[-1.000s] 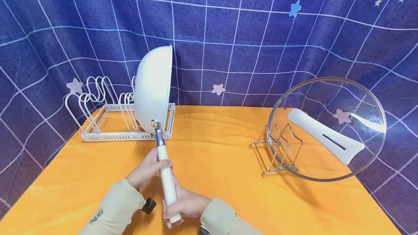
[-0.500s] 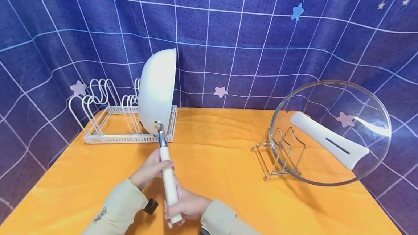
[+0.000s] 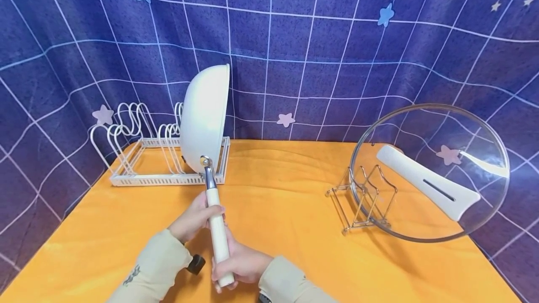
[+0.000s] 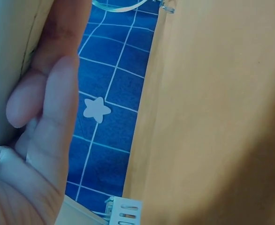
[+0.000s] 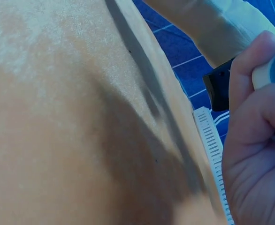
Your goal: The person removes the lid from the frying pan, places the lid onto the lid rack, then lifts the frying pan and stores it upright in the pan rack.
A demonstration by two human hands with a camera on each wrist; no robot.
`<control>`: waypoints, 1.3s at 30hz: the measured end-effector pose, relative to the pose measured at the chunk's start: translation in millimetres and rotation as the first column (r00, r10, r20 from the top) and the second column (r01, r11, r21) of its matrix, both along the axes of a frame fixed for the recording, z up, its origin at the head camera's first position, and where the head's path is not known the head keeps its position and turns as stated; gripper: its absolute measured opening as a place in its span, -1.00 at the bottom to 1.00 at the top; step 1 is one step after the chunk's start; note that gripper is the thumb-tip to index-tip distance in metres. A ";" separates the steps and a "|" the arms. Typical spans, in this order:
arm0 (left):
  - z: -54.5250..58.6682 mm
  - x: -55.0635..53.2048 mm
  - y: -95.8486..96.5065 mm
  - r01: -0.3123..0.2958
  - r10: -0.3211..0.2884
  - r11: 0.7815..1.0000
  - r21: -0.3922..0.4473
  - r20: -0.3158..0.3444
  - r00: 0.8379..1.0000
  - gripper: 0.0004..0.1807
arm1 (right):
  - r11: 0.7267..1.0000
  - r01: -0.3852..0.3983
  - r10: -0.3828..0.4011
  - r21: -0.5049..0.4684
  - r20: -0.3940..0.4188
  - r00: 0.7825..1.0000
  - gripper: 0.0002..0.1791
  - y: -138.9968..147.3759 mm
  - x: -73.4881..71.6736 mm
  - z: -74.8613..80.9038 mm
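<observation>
A white wok (image 3: 204, 116) stands on its side at the right end of the white dish rack (image 3: 156, 179), its long handle pointing toward me. My left hand (image 3: 194, 219) grips the handle (image 3: 217, 233) just below its metal neck. Lower down, my right hand (image 3: 242, 262) holds the same handle close to its end. In the left wrist view, fingers (image 4: 57, 93) curl along the pale handle. The right wrist view has the right hand (image 5: 257, 150) wrapped around the handle's end. The inside of the wok faces right and is hidden.
At the right, a large glass lid (image 3: 429, 237) with a white slotted handle (image 3: 429, 182) leans upright in a small wire stand (image 3: 358, 223). An orange cloth (image 3: 290, 228) covers the table. Behind it hangs a blue curtain (image 3: 311, 83) with stars.
The whole scene has shifted slightly right and down in the head view. Both hands keep their grip on the handle, and the wok stays at the rack.
</observation>
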State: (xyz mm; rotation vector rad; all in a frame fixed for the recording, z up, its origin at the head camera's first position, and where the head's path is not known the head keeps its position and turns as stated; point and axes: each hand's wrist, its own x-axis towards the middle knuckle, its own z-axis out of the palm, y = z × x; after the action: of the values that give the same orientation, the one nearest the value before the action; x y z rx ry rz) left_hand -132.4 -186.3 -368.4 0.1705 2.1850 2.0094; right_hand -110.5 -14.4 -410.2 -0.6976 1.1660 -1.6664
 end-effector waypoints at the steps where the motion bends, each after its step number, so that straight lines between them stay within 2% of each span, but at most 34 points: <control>1: -0.3 0.1 -0.3 0.001 -0.001 1.000 -0.002 0.004 1.000 -0.61 | 1.000 -0.001 0.001 0.001 0.001 1.000 0.10 -0.1 0.0 -0.4; 5: -1.4 -0.2 -1.6 0.011 -0.011 1.000 -0.005 0.009 1.000 -0.58 | 1.000 0.002 -0.002 0.005 0.002 1.000 0.12 -0.5 -0.1 -1.5; 10: -2.6 -3.5 -3.1 0.026 -0.026 1.000 0.012 0.010 1.000 -0.60 | 0.998 0.048 -0.048 0.031 0.007 0.999 0.17 -3.2 0.1 -0.2; 21: -1.9 -8.3 -4.1 -0.022 0.022 1.000 -0.003 0.048 0.999 -0.57 | 0.989 0.110 -0.113 0.097 0.031 0.993 0.16 -10.6 -1.2 4.3; 39: -5.2 -13.8 -6.5 -0.015 0.016 1.000 -0.008 0.061 0.998 -0.56 | 0.967 0.171 -0.176 0.188 0.013 0.984 0.16 -16.4 -4.3 3.5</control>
State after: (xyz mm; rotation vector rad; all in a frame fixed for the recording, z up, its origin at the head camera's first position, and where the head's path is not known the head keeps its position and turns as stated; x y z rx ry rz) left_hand -146.3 -192.8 -373.6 0.0903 2.1630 1.9870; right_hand -114.8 -30.8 -406.7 -0.4626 1.3748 -1.6776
